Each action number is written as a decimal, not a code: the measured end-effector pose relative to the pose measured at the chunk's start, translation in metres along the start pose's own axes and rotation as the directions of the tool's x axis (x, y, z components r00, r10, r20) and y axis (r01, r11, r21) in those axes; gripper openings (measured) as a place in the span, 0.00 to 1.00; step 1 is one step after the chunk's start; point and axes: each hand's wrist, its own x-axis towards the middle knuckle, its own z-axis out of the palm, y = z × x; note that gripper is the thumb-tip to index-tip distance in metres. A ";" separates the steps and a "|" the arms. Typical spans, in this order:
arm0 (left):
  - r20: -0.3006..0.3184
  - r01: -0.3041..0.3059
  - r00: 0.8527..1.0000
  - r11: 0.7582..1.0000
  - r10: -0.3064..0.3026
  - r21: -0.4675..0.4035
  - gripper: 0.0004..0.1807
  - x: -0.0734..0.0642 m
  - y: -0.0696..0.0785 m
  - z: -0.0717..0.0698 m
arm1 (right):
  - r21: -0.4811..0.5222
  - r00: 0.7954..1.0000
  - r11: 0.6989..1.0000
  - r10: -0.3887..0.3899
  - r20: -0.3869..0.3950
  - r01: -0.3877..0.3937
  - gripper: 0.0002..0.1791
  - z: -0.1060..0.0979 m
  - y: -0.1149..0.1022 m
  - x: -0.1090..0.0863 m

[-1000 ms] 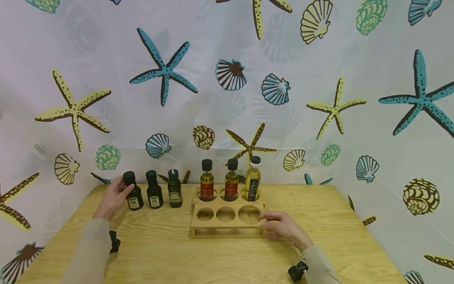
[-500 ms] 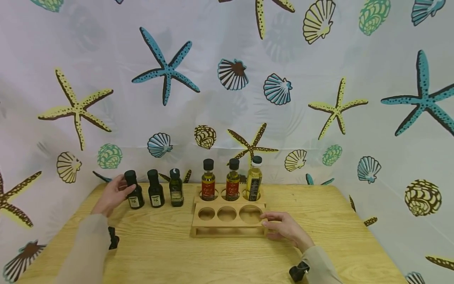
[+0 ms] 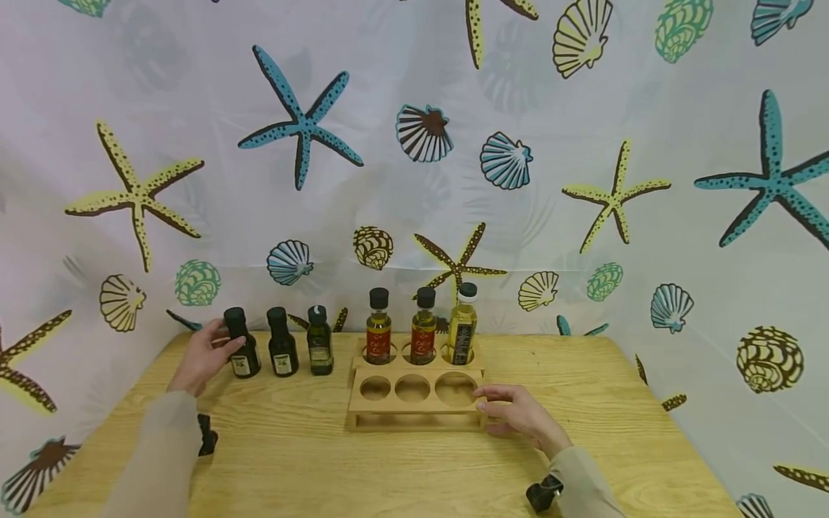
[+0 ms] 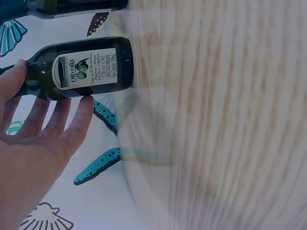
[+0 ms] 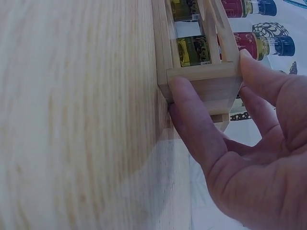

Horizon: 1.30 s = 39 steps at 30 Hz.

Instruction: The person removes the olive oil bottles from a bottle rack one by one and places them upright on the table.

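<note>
While the left hand (image 3: pixel 202 356) gripped the outermost dark bottle (image 3: pixel 242 352) in the head view, the right hand (image 3: pixel 521 417) held the near right end of a wooden rack (image 3: pixel 414 408). That bottle stood upright at the left end of a row of three on the wooden table (image 3: pixel 278 460); the middle dark bottle (image 3: pixel 283 350) and a third dark bottle (image 3: pixel 320 350) were beside it, slightly apart. In the rack's back row stood two red-labelled bottles (image 3: pixel 378 339) and, on the right, a bottle of pale yellow oil (image 3: pixel 462 334). The front row showed three round holes. A cloth printed with starfish and shells (image 3: pixel 363 79) hung behind.

In the left wrist view, the thumb (image 4: pixel 14 79) crossed the gripped bottle's neck, with the other fingers along its far side. Its pale label read "Olive Oil".

In the right wrist view, the thumb (image 5: pixel 254 69) touched the rack's upper edge and the index finger (image 5: pixel 196 120) its lower end, gripping it between them.
</note>
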 end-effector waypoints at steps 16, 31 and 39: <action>-0.317 0.103 0.940 0.991 -0.124 -0.083 0.39 -0.014 0.010 0.009 | -0.011 1.000 1.000 -0.005 0.017 0.005 0.28 -0.001 0.001 0.002; -0.464 0.041 0.862 0.941 -0.203 -0.336 0.18 -0.021 0.030 0.022 | -0.037 1.000 0.999 -0.020 -0.012 0.020 0.26 -0.001 0.001 0.002; -0.385 -0.020 0.912 0.921 -0.143 -0.390 0.13 -0.029 0.051 0.029 | -0.022 0.999 0.999 -0.025 -0.021 0.024 0.25 0.001 0.001 0.005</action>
